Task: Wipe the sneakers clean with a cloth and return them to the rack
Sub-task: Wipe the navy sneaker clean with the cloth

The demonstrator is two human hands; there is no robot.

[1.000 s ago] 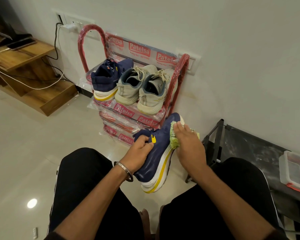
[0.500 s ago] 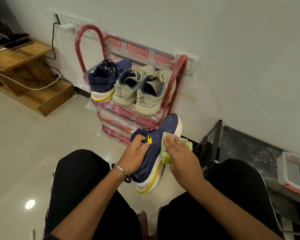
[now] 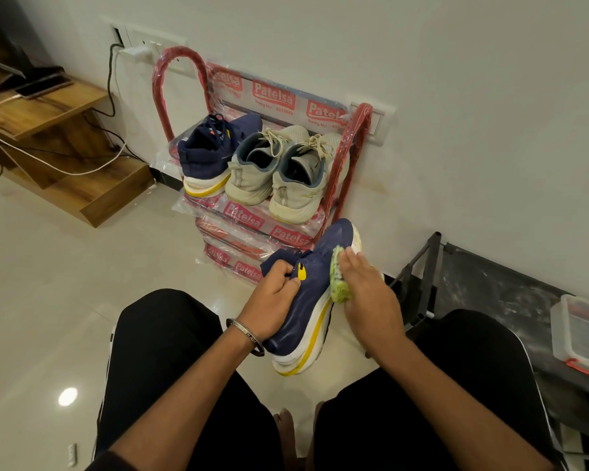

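A navy sneaker [image 3: 312, 300] with a white and yellow sole is held over my knees, toe pointing away. My left hand [image 3: 272, 294] grips its collar by the tongue. My right hand [image 3: 368, 294] presses a green cloth [image 3: 337, 280] flat against the sneaker's right side near the toe. On the top shelf of the red rack [image 3: 354, 147] stand the matching navy sneaker [image 3: 211, 154] and a pair of pale grey sneakers [image 3: 279, 171], heels toward me.
The rack stands against the white wall, wrapped in plastic. A wooden stepped unit [image 3: 65, 137] with cables and a phone lies to the left. A black frame [image 3: 422, 277] and a dark surface with a clear box [image 3: 582, 334] are on the right. Glossy floor tiles lie left.
My right hand and the cloth slid along the sneaker's side, from the toe back toward the middle and forward again. The left hand kept its grip.
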